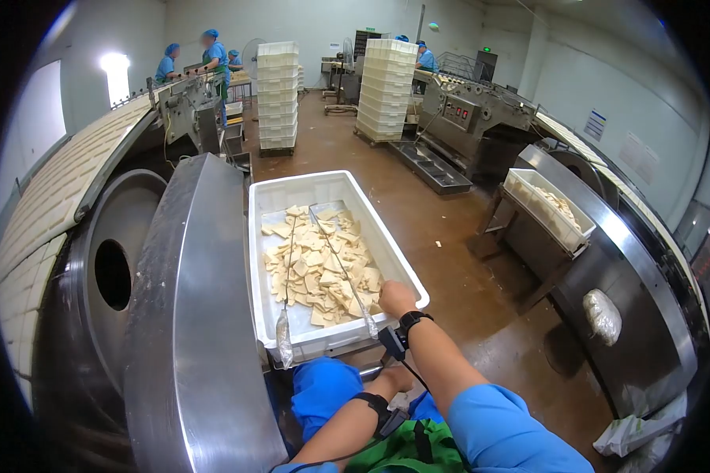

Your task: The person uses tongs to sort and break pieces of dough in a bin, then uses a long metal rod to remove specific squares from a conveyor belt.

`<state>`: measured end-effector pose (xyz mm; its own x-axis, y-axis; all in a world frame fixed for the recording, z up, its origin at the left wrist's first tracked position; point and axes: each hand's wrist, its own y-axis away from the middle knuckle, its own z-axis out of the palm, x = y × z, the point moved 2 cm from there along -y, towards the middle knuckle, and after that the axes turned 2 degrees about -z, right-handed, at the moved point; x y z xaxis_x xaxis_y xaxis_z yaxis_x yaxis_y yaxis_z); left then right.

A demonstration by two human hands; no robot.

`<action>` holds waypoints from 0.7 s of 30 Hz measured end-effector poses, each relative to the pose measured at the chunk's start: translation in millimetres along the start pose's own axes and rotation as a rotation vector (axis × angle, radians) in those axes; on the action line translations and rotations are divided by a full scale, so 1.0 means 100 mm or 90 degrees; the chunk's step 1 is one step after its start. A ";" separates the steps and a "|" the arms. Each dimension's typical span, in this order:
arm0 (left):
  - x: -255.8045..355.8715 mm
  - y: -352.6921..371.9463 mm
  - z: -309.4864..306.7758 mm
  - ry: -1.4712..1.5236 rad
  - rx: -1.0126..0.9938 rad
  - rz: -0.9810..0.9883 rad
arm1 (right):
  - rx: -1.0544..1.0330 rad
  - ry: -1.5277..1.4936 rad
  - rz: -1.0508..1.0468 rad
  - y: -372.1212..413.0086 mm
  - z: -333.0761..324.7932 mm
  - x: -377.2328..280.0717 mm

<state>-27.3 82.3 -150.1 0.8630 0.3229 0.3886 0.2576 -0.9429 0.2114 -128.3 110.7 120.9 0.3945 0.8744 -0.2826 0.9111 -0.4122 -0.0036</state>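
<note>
A white tub (259,236) stands before me, its floor partly covered with flat, pale, broken dough-like pieces (323,268). My right hand (397,298) is curled at the near right corner of the tub, over its rim; what its fingers hold, if anything, is hidden. Two long thin metal rods lie across the pieces. The left rod's plastic-wrapped handle (284,339) hangs over the front rim, and the right rod's wrapped handle (369,322) lies close to my right hand. My left hand (396,380) is low by my knees, below the tub, its fingers mostly hidden.
A steel machine housing (205,315) and a conveyor (79,165) flank the tub's left side. Stacked white crates (278,94) and another crate stack (386,91) stand ahead. Right, a second tub (548,209) rests on a stand. Co-workers (215,55) are at the back.
</note>
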 end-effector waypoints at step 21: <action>0.27 0.43 -0.66 0.076 0.055 0.079 | -0.009 0.002 -0.002 0.01 -0.02 -0.01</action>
<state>-21.3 56.1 -71.4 0.8338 0.2070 0.5118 0.1941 -0.9778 0.0792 -127.0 110.1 122.7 0.3927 0.8764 -0.2788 0.9136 -0.4064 0.0093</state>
